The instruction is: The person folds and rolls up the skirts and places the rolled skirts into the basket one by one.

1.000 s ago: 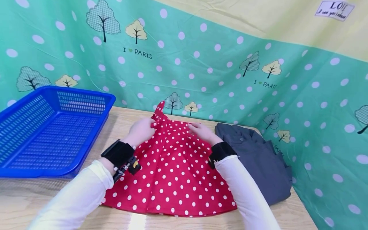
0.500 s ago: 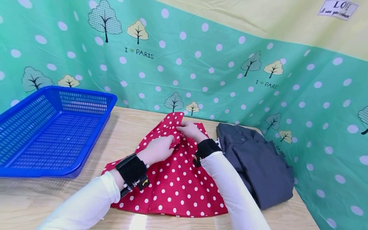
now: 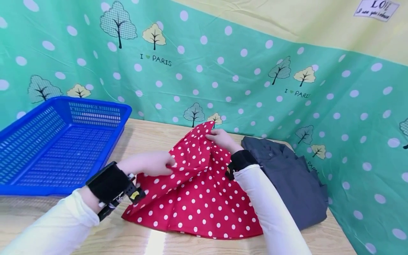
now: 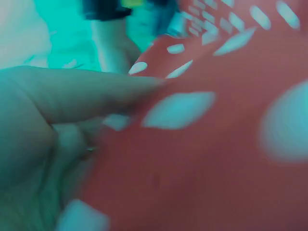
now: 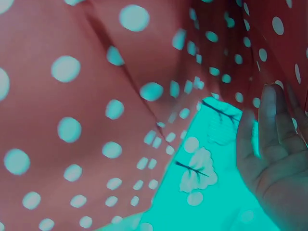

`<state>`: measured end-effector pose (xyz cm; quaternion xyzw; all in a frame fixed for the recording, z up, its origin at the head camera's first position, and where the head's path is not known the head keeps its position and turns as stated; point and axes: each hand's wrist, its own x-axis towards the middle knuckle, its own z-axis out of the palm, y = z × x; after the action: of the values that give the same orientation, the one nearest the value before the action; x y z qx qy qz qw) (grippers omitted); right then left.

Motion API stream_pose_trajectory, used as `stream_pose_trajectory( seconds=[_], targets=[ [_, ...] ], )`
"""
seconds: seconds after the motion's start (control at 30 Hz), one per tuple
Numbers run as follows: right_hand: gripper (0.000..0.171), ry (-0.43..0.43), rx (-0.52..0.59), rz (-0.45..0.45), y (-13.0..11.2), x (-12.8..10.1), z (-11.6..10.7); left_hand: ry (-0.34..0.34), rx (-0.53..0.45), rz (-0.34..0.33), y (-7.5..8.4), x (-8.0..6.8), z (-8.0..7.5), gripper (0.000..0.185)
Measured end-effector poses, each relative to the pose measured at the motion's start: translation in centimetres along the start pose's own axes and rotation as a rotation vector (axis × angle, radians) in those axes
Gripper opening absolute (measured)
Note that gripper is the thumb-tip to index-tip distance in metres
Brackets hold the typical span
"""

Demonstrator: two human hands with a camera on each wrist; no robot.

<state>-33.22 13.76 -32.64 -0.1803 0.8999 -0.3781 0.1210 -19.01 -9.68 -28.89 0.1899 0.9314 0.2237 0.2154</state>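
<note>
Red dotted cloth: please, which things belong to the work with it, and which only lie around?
In use:
red dotted cloth, gripped by left hand and right hand.

Lying about:
blue basket;
grey garment;
wooden table.

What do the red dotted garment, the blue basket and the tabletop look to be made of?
Red dotted garment: thin woven cloth, matte, likely cotton; it creases sharply where the hands lift it.
Blue basket: moulded plastic, slightly glossy, with perforated walls.
Tabletop: pale wood or wood-look laminate; grain lines and a glare patch suggest a smooth sealed finish.
</note>
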Motion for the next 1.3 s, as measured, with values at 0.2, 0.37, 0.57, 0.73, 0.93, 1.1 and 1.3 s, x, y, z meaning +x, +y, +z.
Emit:
stream_pose_trajectory(
  seconds=[0.2,0.37,0.57,0.73,0.93,1.1,1.3],
  targets=[
    [0.021,0.03,-0.001,-0.014,-0.2,-0.2,-3.4,0.143,-0.329,0.153,1.6,0.3,0.0,0.016],
    [0.029,-0.019,0.078,0.034,1.1,-0.7,-6.2,0.322,-0.466,0.192,4.5,1.8,2.5,0.017],
    [0.034,-0.026,-0.007,0.086,3.7,-1.5,-7.5,0.308,-0.548,0.29,7.8,5.0,7.5,0.009],
    [0.033,-0.044,-0.051,0.111,5.7,-1.9,-7.2,0.188,-0.634,0.3,9.3,7.7,11.0,0.013],
    [0.035,-0.053,-0.048,0.149,7.3,-1.9,-6.5,0.136,-0.664,0.255,9.3,9.8,13.5,0.018],
    [0.039,-0.065,-0.007,0.171,7.0,-1.9,-6.6,0.156,-0.681,0.264,9.3,10.5,13.7,0.018],
    [0.038,-0.064,0.024,0.178,6.9,-2.0,-6.5,0.148,-0.712,0.285,9.7,11.1,14.2,0.018]
  ],
)
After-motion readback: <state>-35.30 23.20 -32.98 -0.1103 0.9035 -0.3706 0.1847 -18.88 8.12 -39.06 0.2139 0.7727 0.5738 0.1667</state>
